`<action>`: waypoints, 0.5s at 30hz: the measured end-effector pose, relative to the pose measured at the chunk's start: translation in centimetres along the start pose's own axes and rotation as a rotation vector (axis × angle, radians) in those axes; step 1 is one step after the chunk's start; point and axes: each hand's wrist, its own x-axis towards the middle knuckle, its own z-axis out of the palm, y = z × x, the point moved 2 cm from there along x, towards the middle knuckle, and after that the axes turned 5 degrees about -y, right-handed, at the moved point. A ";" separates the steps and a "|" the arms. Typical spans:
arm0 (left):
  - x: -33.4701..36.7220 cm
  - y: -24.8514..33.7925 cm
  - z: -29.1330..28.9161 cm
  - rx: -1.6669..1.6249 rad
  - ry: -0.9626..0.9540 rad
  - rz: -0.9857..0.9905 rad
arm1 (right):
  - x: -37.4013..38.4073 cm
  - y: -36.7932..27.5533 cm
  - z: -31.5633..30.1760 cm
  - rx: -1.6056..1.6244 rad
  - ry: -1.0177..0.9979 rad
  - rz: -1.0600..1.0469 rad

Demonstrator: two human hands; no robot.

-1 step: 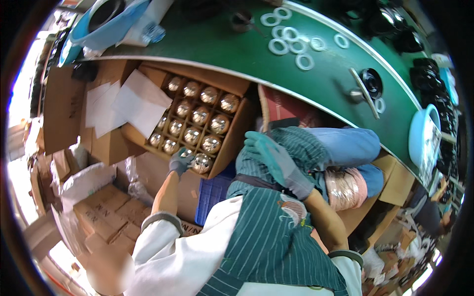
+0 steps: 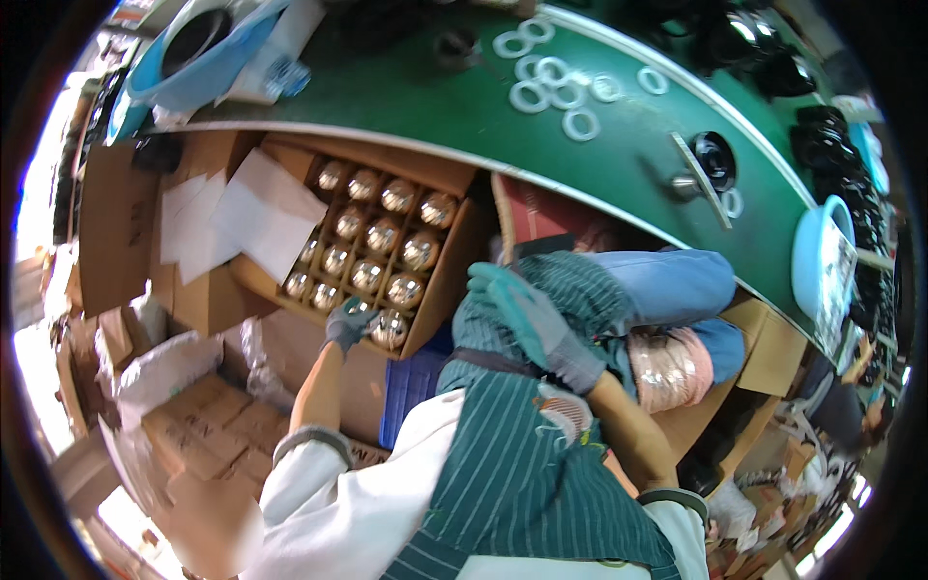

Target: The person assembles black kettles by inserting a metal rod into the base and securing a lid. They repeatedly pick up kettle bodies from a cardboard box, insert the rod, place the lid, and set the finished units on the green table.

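Note:
My left hand (image 2: pixel 346 326), in a grey glove with green fingers, reaches into the near row of a divided cardboard box (image 2: pixel 452 275). Its fingers are curled round the top of a shiny silvery ball, which they mostly cover. Beside it in the corner compartment sits another shiny ball (image 2: pixel 389 330). Several more fill the other visible compartments, one to each. My right hand (image 2: pixel 539 329), gloved the same way, lies with fingers outstretched on the striped green apron (image 2: pixel 522 474) over my lap, holding nothing.
White paper sheets (image 2: pixel 266 208) cover the box's left part. Above it runs a green-topped table (image 2: pixel 387 97) with several white rings (image 2: pixel 553 71), a black round part (image 2: pixel 713 159) and a blue basin (image 2: pixel 822 256). A blue crate (image 2: pixel 411 387) and cartons (image 2: pixel 198 425) stand below.
The whole view has shifted slightly to the left and down. Both hands keep their places against the box and the apron.

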 end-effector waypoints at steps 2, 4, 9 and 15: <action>0.8 3.4 -1.1 0.343 -0.031 0.161 | -0.1 0.3 -0.2 0.145 0.021 0.025; -3.1 14.0 -0.5 -0.021 -0.104 0.332 | -0.3 0.7 -0.8 0.341 0.074 0.004; -6.3 33.0 4.1 -0.321 -0.116 0.989 | -1.9 0.7 -2.5 0.342 0.072 -0.181; -8.2 52.3 10.9 0.093 0.247 1.257 | -10.4 -5.0 -10.4 0.324 0.280 -0.559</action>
